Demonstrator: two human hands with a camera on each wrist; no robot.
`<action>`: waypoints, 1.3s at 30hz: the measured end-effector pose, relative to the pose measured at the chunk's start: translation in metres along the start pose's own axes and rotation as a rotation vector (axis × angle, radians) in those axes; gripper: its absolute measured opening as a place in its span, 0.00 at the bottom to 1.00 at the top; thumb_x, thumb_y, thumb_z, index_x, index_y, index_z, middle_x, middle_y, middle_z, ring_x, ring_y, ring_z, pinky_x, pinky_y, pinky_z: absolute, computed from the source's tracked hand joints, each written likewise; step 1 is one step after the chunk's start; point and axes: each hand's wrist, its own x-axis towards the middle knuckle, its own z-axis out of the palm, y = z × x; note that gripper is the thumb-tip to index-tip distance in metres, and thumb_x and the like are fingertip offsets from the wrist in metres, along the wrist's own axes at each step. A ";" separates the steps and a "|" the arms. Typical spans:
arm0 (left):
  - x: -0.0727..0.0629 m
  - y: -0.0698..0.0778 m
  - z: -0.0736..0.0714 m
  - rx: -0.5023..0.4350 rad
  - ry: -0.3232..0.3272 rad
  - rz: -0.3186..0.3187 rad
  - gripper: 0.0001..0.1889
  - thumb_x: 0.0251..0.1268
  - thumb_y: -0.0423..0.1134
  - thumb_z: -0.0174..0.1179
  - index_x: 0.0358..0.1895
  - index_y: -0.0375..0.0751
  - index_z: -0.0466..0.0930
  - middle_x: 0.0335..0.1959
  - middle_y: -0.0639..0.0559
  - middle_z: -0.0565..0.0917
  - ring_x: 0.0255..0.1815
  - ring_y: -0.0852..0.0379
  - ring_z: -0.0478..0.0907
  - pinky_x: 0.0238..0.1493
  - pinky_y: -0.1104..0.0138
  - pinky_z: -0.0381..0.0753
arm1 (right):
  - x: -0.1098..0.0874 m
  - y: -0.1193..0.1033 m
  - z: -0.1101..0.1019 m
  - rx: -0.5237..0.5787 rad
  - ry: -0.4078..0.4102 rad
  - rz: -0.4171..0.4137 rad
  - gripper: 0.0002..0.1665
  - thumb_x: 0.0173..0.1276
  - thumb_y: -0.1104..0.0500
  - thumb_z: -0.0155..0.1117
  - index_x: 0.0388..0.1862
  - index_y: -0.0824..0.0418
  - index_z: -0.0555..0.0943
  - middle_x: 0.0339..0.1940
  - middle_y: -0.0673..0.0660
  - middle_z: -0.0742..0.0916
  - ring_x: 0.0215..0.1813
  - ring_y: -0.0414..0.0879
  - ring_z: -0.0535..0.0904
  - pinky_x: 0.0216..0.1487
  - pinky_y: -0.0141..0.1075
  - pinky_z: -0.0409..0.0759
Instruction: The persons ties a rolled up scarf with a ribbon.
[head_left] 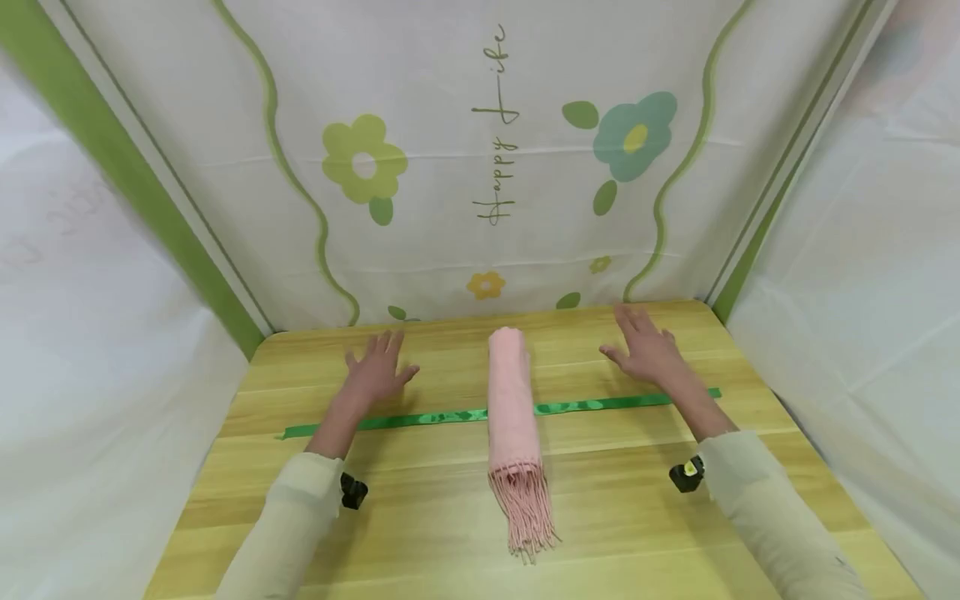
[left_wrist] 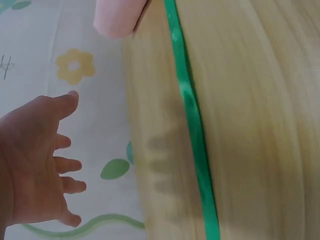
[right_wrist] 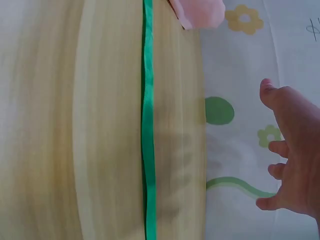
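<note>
A rolled pink scarf (head_left: 512,400) with a fringed near end lies lengthwise in the middle of the wooden table. Beneath it a green ribbon (head_left: 427,418) runs crosswise, showing on both sides; the part under the roll is hidden. My left hand (head_left: 377,375) is held over the table left of the scarf, fingers spread and holding nothing. On the other side my right hand (head_left: 648,354) also has its fingers spread, apart from the scarf and ribbon. Both wrist views show the far end of the scarf (left_wrist: 117,17) near the top and the ribbon (right_wrist: 148,120) along the wood.
A white curtain (head_left: 442,242) printed with flowers hangs right behind the table's far edge. White fabric walls stand at the left (head_left: 97,358) and right (head_left: 862,333). The wooden tabletop (head_left: 420,517) extends toward me, and a small black camera (head_left: 352,492) sits at each wrist.
</note>
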 end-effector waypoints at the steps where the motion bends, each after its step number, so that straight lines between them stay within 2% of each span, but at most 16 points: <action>1: 0.000 0.002 0.003 -0.010 -0.015 0.016 0.41 0.76 0.57 0.50 0.80 0.38 0.45 0.80 0.33 0.52 0.80 0.30 0.47 0.68 0.24 0.43 | 0.000 -0.002 0.002 -0.008 0.013 -0.022 0.51 0.77 0.35 0.48 0.82 0.63 0.42 0.80 0.71 0.57 0.78 0.71 0.52 0.62 0.74 0.64; 3: 0.000 0.005 0.008 -0.022 -0.035 0.054 0.39 0.77 0.55 0.49 0.80 0.37 0.47 0.78 0.32 0.56 0.78 0.31 0.53 0.68 0.26 0.48 | -0.002 -0.006 0.006 -0.021 0.035 -0.064 0.49 0.77 0.38 0.51 0.81 0.65 0.46 0.76 0.74 0.63 0.75 0.72 0.60 0.55 0.69 0.74; 5: 0.001 0.008 0.014 -0.024 -0.055 0.105 0.37 0.78 0.53 0.49 0.79 0.35 0.49 0.76 0.31 0.60 0.76 0.31 0.59 0.68 0.28 0.55 | -0.004 -0.010 0.010 -0.013 0.046 -0.095 0.48 0.77 0.41 0.54 0.81 0.66 0.49 0.73 0.75 0.67 0.71 0.72 0.66 0.51 0.65 0.79; 10: 0.001 0.021 0.028 -0.035 -0.095 0.222 0.33 0.78 0.49 0.51 0.76 0.31 0.56 0.71 0.29 0.67 0.69 0.31 0.69 0.64 0.38 0.71 | -0.009 -0.024 0.021 0.056 0.027 -0.134 0.45 0.75 0.45 0.58 0.80 0.66 0.54 0.71 0.74 0.71 0.68 0.71 0.70 0.58 0.64 0.76; 14: 0.000 0.031 0.044 -0.042 -0.122 0.262 0.31 0.77 0.48 0.54 0.74 0.33 0.61 0.69 0.31 0.70 0.67 0.34 0.71 0.63 0.44 0.76 | -0.012 -0.035 0.034 0.100 0.001 -0.170 0.41 0.74 0.48 0.61 0.77 0.66 0.60 0.69 0.73 0.75 0.67 0.70 0.73 0.62 0.63 0.74; 17: 0.000 0.037 0.055 -0.031 -0.130 0.296 0.30 0.76 0.48 0.55 0.72 0.35 0.65 0.67 0.33 0.73 0.65 0.35 0.73 0.61 0.45 0.77 | -0.015 -0.043 0.046 0.095 -0.001 -0.211 0.37 0.72 0.51 0.64 0.73 0.67 0.67 0.65 0.71 0.78 0.64 0.68 0.76 0.61 0.60 0.77; 21: -0.003 0.042 0.066 0.003 -0.111 0.342 0.26 0.75 0.48 0.57 0.69 0.37 0.70 0.64 0.36 0.76 0.62 0.37 0.75 0.58 0.45 0.78 | -0.017 -0.053 0.060 0.068 -0.027 -0.247 0.32 0.71 0.53 0.65 0.69 0.68 0.72 0.63 0.69 0.81 0.63 0.65 0.78 0.60 0.58 0.78; 26: -0.007 0.046 0.075 0.021 -0.062 0.370 0.21 0.72 0.48 0.60 0.61 0.40 0.75 0.56 0.40 0.78 0.54 0.43 0.74 0.50 0.47 0.80 | -0.020 -0.064 0.072 0.053 -0.069 -0.259 0.28 0.70 0.52 0.66 0.64 0.66 0.77 0.61 0.65 0.82 0.63 0.62 0.78 0.63 0.54 0.77; 33: -0.008 0.051 0.088 0.023 -0.020 0.387 0.17 0.70 0.47 0.62 0.55 0.43 0.78 0.48 0.46 0.76 0.47 0.50 0.71 0.41 0.55 0.78 | -0.023 -0.076 0.082 0.090 -0.002 -0.308 0.19 0.65 0.56 0.72 0.51 0.63 0.84 0.49 0.59 0.85 0.51 0.54 0.80 0.52 0.48 0.82; 39: -0.006 0.056 0.094 0.050 0.009 0.378 0.13 0.71 0.43 0.62 0.53 0.43 0.77 0.44 0.49 0.78 0.45 0.50 0.74 0.41 0.53 0.79 | -0.020 -0.079 0.087 0.118 -0.031 -0.281 0.10 0.66 0.60 0.71 0.44 0.61 0.82 0.40 0.53 0.83 0.44 0.47 0.79 0.45 0.41 0.82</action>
